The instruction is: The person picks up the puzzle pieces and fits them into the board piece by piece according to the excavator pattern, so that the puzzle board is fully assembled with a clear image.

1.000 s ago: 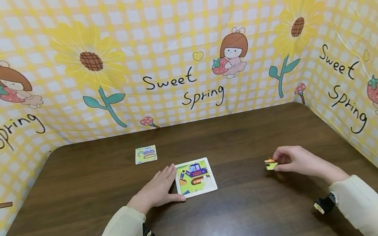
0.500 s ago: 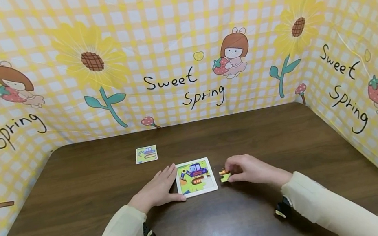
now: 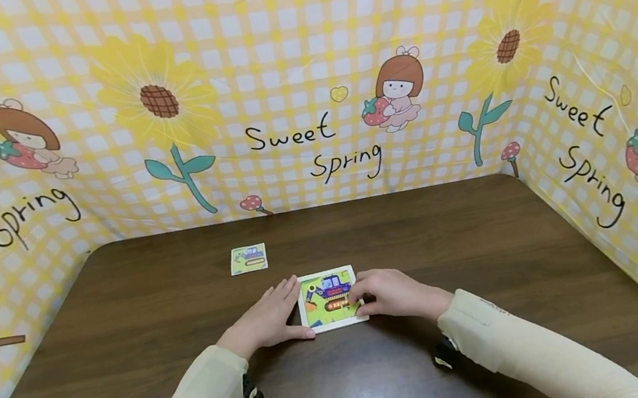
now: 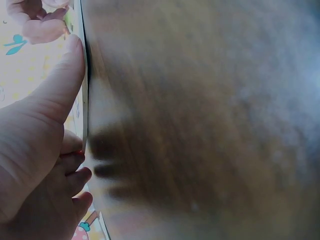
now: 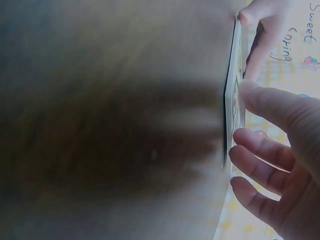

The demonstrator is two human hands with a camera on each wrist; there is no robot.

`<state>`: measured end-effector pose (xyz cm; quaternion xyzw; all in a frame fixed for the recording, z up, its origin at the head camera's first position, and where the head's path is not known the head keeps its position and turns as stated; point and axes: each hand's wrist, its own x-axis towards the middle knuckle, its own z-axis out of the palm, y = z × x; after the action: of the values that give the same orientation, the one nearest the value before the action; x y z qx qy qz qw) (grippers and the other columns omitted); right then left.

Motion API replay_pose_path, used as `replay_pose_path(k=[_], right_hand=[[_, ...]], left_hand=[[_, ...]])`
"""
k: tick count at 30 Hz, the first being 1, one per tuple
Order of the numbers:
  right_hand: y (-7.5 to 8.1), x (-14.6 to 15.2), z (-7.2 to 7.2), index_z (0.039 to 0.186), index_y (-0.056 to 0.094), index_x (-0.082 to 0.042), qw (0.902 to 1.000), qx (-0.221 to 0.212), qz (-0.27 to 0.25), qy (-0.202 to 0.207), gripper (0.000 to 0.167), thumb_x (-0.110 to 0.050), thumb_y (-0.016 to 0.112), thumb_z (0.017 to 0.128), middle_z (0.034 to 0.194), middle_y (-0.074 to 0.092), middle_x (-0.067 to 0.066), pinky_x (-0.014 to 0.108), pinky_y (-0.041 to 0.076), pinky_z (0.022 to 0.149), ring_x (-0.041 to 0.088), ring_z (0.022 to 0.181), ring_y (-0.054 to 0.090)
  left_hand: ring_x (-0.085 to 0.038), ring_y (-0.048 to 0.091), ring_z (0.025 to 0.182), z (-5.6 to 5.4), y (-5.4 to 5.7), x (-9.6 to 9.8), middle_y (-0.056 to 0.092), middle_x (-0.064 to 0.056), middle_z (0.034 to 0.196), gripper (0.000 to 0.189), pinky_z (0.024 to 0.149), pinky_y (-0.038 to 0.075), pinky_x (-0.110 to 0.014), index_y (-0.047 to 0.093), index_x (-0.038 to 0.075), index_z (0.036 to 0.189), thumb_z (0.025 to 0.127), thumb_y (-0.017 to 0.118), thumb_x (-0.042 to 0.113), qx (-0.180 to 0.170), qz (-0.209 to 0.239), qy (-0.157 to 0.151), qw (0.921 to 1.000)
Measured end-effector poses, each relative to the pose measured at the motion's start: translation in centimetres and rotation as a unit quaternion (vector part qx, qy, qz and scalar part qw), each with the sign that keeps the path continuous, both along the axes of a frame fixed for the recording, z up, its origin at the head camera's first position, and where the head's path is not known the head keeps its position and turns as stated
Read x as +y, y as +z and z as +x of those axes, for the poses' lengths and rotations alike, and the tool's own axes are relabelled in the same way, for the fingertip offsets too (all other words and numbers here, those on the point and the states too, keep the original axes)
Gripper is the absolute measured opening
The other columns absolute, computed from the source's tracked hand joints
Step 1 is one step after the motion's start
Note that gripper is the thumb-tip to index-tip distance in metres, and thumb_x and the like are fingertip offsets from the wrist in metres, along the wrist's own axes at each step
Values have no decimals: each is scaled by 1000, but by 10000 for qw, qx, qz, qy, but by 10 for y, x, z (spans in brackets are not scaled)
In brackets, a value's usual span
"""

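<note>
Puzzle tray (image 3: 330, 300), white frame w/ excavator picture: lies flat on dark wood surface (image 3: 462, 232), near centre, just in front of person.
Left hand (image 3: 267, 318): fingers straight, flat vs tray's left edge, thumb along near corner; prob. braces it against sliding.
Right hand (image 3: 389, 293): fingertips curled at tray's right side, over a small piece (image 3: 353, 303); pinching or pressing, cannot tell.
Reference card (image 3: 248, 259): lies apart, further back-left.
</note>
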<state>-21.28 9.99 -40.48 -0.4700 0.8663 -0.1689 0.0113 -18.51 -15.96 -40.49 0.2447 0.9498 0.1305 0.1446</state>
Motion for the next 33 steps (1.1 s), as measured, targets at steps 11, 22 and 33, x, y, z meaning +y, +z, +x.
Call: replay_pose_path(k=[11, 22, 33], right_hand=[[1, -4, 0, 90, 73, -18, 9995, 210, 256, -5, 13, -25, 73, 80, 91, 60, -6, 22, 45, 68, 11, 78, 54], [1, -7, -2, 92, 74, -19, 9988, 290, 398, 25, 12, -19, 73, 80, 98, 63, -4, 24, 47, 72, 9, 86, 56], [3, -7, -3, 91, 74, -19, 9990, 167, 403, 50, 11, -22, 73, 80, 95, 63, -6, 22, 46, 70, 7, 82, 55]], left_hand=[[-32, 12, 136, -1, -1, 0, 15, -20, 149, 94, 108, 13, -44, 21, -5, 143, 82, 60, 54, 1, -10, 7, 10000], [-32, 12, 136, -2, -1, -2, 15, -20, 149, 94, 108, 13, -45, 20, -6, 143, 82, 60, 53, -26, 12, 7, 10000], [-31, 9, 137, -8, -2, -5, 11, -19, 150, 96, 108, 11, -45, 18, -4, 144, 80, 64, 52, -397, 403, 133, 9983]])
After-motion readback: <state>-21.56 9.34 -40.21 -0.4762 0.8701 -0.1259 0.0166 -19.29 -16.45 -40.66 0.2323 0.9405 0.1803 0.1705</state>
